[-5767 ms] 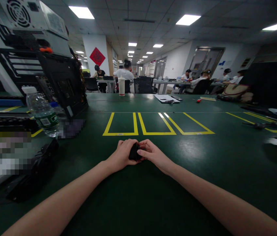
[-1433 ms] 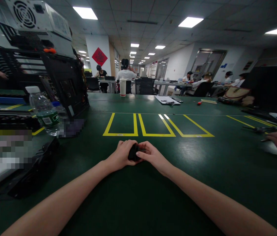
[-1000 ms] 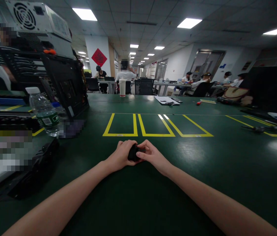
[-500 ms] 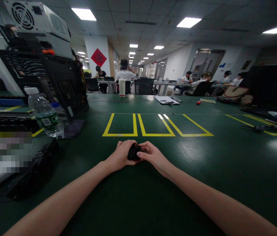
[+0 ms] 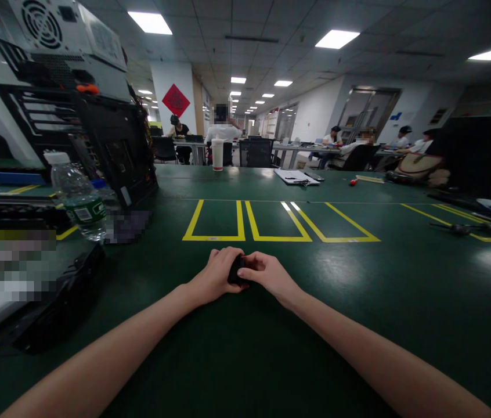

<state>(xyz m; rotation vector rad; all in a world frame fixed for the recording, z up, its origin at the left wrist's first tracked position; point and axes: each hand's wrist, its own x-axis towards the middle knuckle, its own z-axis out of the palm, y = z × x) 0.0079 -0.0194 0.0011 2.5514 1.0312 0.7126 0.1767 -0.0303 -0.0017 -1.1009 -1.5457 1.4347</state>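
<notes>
A small black object (image 5: 235, 271), too dark and too covered by fingers to name, sits between my two hands just above or on the green tabletop (image 5: 245, 348). My left hand (image 5: 219, 270) wraps round it from the left, fingers over the top and thumb below. From the right, my right hand (image 5: 267, 276) pinches its near side, thumb laid across the front and the fingertips behind. Beyond both hands, yellow tape outlines (image 5: 215, 238) mark the table.
On the left are a water bottle (image 5: 82, 200), an opened computer case (image 5: 117, 145) with a power supply (image 5: 75, 40) on top, and a black bundle (image 5: 62, 302). Farther back stand a white cup (image 5: 217, 154) and a clipboard (image 5: 296, 176). Dark tools (image 5: 463, 229) lie right.
My right thumb and fingers have shifted slightly left over the black object, covering more of it. My left hand keeps its hold nearly unchanged.
</notes>
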